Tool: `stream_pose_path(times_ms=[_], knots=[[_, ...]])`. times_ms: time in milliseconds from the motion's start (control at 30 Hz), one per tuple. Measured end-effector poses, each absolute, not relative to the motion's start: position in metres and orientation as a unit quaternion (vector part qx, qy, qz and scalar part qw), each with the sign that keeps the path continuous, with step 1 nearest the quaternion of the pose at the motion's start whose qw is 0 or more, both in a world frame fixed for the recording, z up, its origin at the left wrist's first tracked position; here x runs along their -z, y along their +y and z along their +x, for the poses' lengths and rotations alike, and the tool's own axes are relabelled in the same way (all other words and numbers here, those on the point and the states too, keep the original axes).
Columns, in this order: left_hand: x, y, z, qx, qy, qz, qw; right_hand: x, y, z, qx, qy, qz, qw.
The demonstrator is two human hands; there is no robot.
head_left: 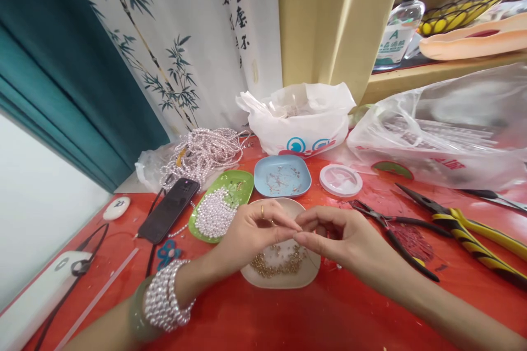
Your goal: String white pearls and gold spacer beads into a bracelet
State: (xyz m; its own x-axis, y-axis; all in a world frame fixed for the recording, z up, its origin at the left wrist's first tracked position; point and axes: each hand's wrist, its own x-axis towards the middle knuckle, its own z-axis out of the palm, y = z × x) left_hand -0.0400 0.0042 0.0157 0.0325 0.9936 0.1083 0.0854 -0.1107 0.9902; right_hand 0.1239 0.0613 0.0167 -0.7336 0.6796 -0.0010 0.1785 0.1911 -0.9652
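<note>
Both hands meet fingertip to fingertip above a beige dish (251,279) that holds several small gold beads (280,266). My left hand (253,233), with a ring on one finger and pearl bracelets on the wrist, pinches something tiny that I cannot make out. Facing it, my right hand (340,238) pinches too, and what it holds is too small to name. A green leaf-shaped dish (242,184) of white pearls (214,214) lies just left of my left hand. Behind the hands sits a blue dish (282,175) with small metal findings.
On the red table (288,318) right of my hands lie black pliers (395,236) and yellow-black pliers (473,230). A black phone (168,209), pearl strands (203,151), a clear round lid (341,180), a white bag (298,120) and a clear plastic bag (444,131) lie around.
</note>
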Motion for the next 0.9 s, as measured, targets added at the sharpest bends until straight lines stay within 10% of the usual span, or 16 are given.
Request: stream_pose_path(times_ms=[367, 667, 900], knots=[[-0.018, 0.006, -0.043, -0.440, 0.544, 0.579, 0.419, -0.021, 0.062, 0.125, -0.610, -0.709, -0.267, 0.231], [-0.001, 0.011, -0.026, -0.153, 0.572, 0.788, 0.170, -0.017, 0.067, 0.126, -0.647, -0.658, -0.272, 0.271], [-0.001, 0.010, -0.028, -0.184, 0.582, 0.757, 0.231, -0.015, 0.067, 0.126, -0.645, -0.651, -0.277, 0.289]])
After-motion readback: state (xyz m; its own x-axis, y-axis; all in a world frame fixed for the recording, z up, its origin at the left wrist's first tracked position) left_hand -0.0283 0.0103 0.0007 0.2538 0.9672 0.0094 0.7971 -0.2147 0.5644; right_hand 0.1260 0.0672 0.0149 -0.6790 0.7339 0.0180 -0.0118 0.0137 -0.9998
